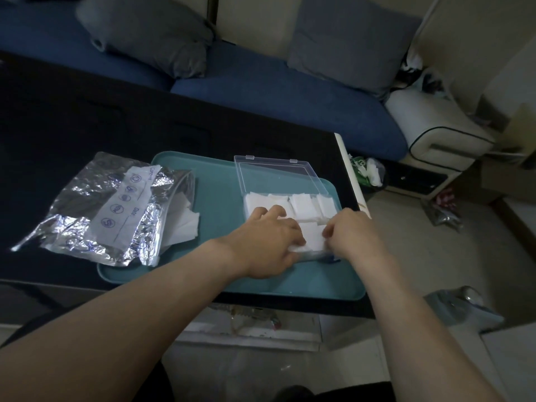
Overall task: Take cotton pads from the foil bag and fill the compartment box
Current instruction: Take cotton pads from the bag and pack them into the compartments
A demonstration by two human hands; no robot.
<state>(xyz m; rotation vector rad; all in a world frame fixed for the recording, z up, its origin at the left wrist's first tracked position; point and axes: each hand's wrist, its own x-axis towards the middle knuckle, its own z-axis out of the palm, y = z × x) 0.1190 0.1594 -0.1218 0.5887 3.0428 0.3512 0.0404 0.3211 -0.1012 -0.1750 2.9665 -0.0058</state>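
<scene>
Both hands work over the near end of the clear compartment box [285, 204]. The left hand [269, 242] lies knuckles-up on the pads, its fingers curled down onto the white stack, and its thumb seems to pinch the near edge of a pad. The right hand [351, 233] meets it from the other side, fingertips bent in and nipping the edge of the same near pads [311, 237]. Each hand looks closed on cotton rather than slack, though the fingertips are partly hidden.

The task appears well advanced. The far compartments already show white squares lying flat and close together, and the hands are apparently settling the near ones. How full each cell is cannot be read. The work is not finished: more cotton pads [185, 219] spill from the open mouth of the foil bag [95, 210], just left of the box.

The pads are soft, matte, thin squares that will bend and catch if pushed. The box is hard, transparent plastic, and its hinged lid [278, 175] lies open behind it. The bag is crinkled, shiny silver foil with a pale printed label, limp and flattened. Box and bag mouth rest on a smooth teal tray [220, 187] with rounded corners, which sits on a dark counter [87, 123].
</scene>
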